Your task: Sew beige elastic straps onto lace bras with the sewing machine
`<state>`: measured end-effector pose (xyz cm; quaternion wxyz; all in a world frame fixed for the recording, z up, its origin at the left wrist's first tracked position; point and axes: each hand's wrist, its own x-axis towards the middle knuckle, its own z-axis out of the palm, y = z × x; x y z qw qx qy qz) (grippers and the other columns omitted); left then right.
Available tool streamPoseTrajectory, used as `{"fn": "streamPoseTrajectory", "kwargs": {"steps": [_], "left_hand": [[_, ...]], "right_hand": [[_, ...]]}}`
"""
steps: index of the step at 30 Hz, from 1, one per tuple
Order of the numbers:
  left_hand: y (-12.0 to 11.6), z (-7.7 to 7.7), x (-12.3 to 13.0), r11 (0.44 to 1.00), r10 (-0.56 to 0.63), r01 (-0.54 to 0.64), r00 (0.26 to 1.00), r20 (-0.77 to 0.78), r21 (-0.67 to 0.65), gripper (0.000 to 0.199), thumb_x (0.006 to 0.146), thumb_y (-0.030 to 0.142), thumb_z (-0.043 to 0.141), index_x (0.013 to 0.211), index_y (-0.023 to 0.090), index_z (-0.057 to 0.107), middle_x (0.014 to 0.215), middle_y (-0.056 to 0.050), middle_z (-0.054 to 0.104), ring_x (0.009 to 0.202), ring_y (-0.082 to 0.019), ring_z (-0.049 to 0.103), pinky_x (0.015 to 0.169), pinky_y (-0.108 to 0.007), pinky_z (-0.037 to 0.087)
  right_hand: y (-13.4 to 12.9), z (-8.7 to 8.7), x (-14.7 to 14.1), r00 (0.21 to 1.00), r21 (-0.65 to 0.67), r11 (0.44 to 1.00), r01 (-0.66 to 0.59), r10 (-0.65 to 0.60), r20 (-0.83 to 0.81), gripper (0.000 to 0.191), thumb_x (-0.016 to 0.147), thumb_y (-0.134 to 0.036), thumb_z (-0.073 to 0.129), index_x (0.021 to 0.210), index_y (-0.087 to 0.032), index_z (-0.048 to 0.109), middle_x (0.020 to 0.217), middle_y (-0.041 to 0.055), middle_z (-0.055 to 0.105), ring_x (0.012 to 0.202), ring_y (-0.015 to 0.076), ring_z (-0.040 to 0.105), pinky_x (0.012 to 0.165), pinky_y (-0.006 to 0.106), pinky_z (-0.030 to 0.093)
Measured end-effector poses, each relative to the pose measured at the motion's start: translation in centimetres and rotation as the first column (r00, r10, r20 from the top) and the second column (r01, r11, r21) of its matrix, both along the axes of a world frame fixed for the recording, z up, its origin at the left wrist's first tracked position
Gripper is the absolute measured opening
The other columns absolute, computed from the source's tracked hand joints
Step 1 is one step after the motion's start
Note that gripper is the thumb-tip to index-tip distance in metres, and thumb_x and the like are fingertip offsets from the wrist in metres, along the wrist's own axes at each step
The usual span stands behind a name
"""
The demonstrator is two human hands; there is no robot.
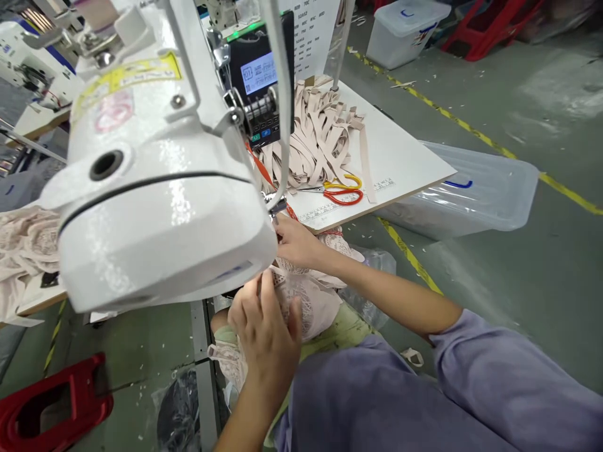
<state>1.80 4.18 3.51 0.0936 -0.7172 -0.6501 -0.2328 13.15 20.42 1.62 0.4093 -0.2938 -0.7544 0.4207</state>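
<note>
A pale pink lace garment hangs over my lap, below the head of a white sewing machine. My left hand rests at the garment's near side. Its fingers are stretched toward the needle area, with the thumb held apart. On the far side, my right hand is closed on the garment's edge, its fingertips partly hidden behind the machine head. The needle and the spot being sewn are out of sight under the head.
Beige elastic strips lie piled on the white table, beside red-and-yellow scissors. A control panel is lit behind the machine. A lidded plastic bin stands right; a red stool is at lower left.
</note>
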Motion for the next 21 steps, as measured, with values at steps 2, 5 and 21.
{"fn": "streamPoseTrajectory", "kwargs": {"steps": [2, 5, 21], "left_hand": [[0.0, -0.1, 0.4, 1.0, 0.014, -0.015, 0.999, -0.051, -0.019, 0.055, 0.091, 0.037, 0.061, 0.14, 0.013, 0.051, 0.131, -0.021, 0.058, 0.122, -0.034, 0.051, 0.104, -0.046, 0.035], [-0.1, -0.3, 0.3, 0.999, 0.03, -0.032, 0.996, -0.08, -0.03, 0.054, 0.092, 0.036, 0.061, 0.142, 0.017, 0.052, 0.133, -0.019, 0.058, 0.121, -0.034, 0.051, 0.103, -0.047, 0.035], [0.4, -0.5, -0.6, 0.999, 0.009, -0.015, 0.993, -0.114, -0.05, 0.052, 0.092, 0.036, 0.061, 0.14, 0.018, 0.053, 0.13, -0.021, 0.057, 0.122, -0.035, 0.05, 0.101, -0.048, 0.035]], "right_hand": [[-0.1, 0.1, -0.1, 1.0, 0.001, 1.0, 0.011, -0.011, 0.002, 0.004, 0.082, -0.018, 0.058, 0.083, -0.017, 0.061, 0.101, 0.0053, 0.06, 0.079, 0.0157, 0.053, 0.077, 0.03, 0.045], [-0.1, 0.2, -0.4, 1.0, -0.008, 1.0, 0.026, -0.026, 0.012, 0.004, 0.081, -0.017, 0.055, 0.083, -0.018, 0.059, 0.1, 0.0046, 0.061, 0.074, 0.0149, 0.051, 0.075, 0.031, 0.045], [0.0, -0.2, -1.0, 0.994, 0.025, 0.995, 0.1, -0.101, 0.047, 0.01, 0.078, -0.015, 0.051, 0.086, -0.019, 0.055, 0.095, 0.0056, 0.059, 0.079, 0.0184, 0.053, 0.075, 0.032, 0.044]]}}
